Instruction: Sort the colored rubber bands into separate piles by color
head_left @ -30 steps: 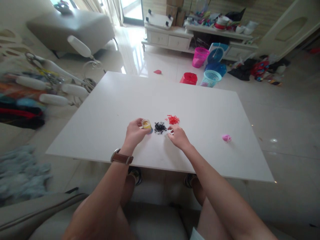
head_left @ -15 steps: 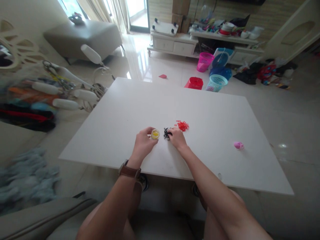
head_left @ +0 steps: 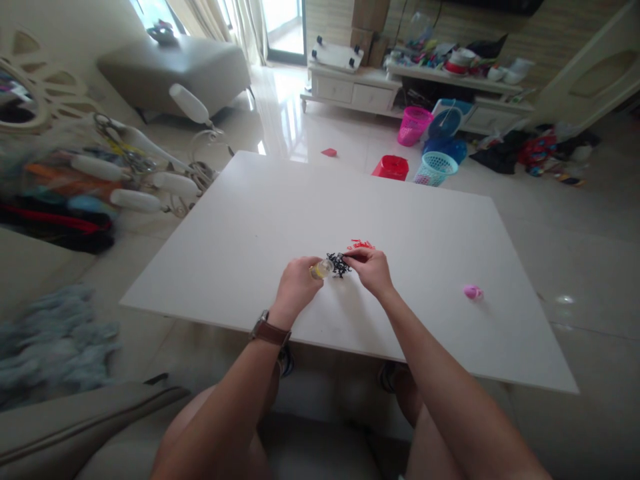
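We see a white table (head_left: 250, 220). At its near middle, the left hand (head_left: 296, 287) (watch on the wrist) and the right hand (head_left: 373, 270) meet at a heap of black bands (head_left: 339, 265). The right fingertips pinch into the heap. The left fingers are closed around a small jar (head_left: 321, 269), tipped just beside it. A pink scrap (head_left: 471, 291) lies well apart.

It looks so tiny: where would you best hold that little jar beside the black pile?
Pinch the little jar round its side wall from the left, as the left hand does; its mouth seems tipped toward the black pile.
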The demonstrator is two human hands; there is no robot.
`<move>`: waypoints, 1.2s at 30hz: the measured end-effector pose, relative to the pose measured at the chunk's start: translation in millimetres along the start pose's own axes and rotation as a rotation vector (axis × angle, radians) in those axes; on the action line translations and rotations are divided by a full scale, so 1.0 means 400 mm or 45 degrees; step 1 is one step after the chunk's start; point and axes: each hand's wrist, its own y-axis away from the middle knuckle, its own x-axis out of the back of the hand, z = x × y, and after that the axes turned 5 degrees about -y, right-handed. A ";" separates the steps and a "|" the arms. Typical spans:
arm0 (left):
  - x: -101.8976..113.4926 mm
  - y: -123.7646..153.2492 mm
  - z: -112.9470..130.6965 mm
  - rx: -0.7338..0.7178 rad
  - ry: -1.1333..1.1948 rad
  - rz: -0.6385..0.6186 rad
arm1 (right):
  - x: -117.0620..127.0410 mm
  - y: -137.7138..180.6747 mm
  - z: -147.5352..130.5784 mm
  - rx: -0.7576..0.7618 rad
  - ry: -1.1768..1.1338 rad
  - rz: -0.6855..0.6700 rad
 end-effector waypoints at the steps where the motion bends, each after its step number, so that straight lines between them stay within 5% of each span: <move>1: -0.005 0.000 0.008 -0.014 -0.011 -0.007 | 0.004 0.005 -0.009 -0.016 -0.104 0.007; 7: -0.035 -0.006 0.052 -0.042 -0.027 -0.044 | 0.021 0.048 -0.041 -0.059 -0.347 0.012; 14: -0.059 -0.004 0.086 -0.048 -0.056 -0.059 | 0.054 0.086 -0.041 0.186 0.012 0.036; 23: -0.069 0.002 0.082 -0.072 -0.212 -0.189 | 0.070 0.091 -0.037 0.513 0.357 -0.227; 36: -0.056 0.001 0.082 -0.091 -0.010 -0.261 | 0.067 0.106 -0.066 0.450 0.534 -0.300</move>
